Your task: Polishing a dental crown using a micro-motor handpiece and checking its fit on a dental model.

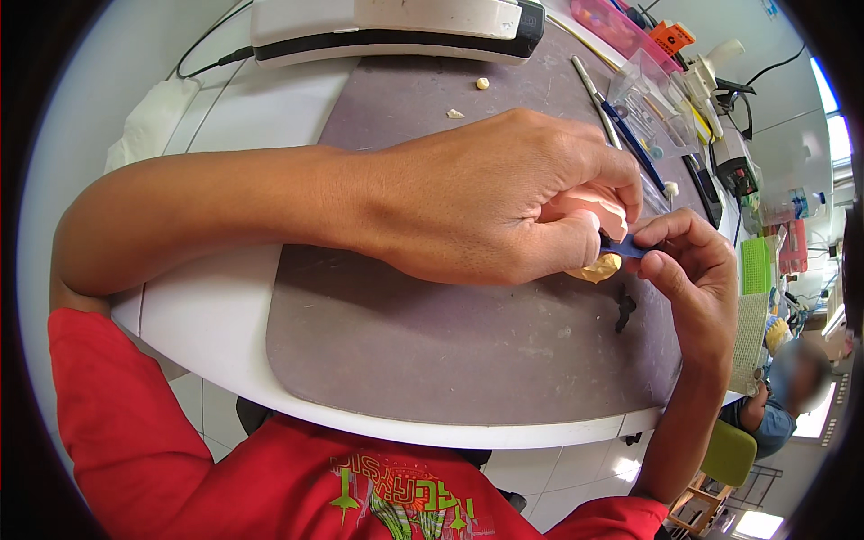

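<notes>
My left hand (517, 193) reaches across the mat and is closed around a pink cast (594, 200) that looks like a dental model. Below its thumb shows a yellowish cast piece (598, 269), mostly covered by the hand; whether the two casts touch is hidden. My right hand (691, 274) pinches a small dark blue strip (634, 247) between thumb and fingertips. The strip's other end lies at the casts, beside my left thumb. An irregular black piece (624, 309) rests on the mat just below the hands.
A grey-brown mat (450, 351) covers the white table. A white device (396, 36) with a cable stands at the back. Pen-like tools (630, 135), a clear plastic box (652, 103) and a pink tray (621, 27) lie back right. Another person (774, 414) sits far right.
</notes>
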The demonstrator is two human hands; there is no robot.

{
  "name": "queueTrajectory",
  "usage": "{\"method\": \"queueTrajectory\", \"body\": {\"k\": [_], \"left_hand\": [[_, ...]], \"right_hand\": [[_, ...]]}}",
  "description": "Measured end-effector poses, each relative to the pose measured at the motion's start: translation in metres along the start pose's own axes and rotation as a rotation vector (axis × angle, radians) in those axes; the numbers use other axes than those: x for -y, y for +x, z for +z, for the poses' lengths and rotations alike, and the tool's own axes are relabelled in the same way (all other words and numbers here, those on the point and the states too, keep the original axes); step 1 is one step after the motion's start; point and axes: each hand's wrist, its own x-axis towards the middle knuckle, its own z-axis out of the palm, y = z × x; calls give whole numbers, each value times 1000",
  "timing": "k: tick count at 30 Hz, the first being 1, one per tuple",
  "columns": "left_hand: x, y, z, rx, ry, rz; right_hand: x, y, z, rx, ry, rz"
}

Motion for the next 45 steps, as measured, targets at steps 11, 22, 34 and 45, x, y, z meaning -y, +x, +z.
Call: {"method": "queueTrajectory", "body": {"k": [11, 22, 34, 45], "left_hand": [[3, -3, 0, -20, -4, 9], [-2, -2, 1, 55, 116, 61], [9, 0, 6, 17, 128, 189], [5, -5, 7, 47, 115, 120]], "right_hand": [[-3, 5, 3, 12, -15, -9], [-3, 2, 14, -366, -353, -400], [-4, -25, 57, -328, -648, -231], [-11, -25, 65, -394, -659, -317]]}}
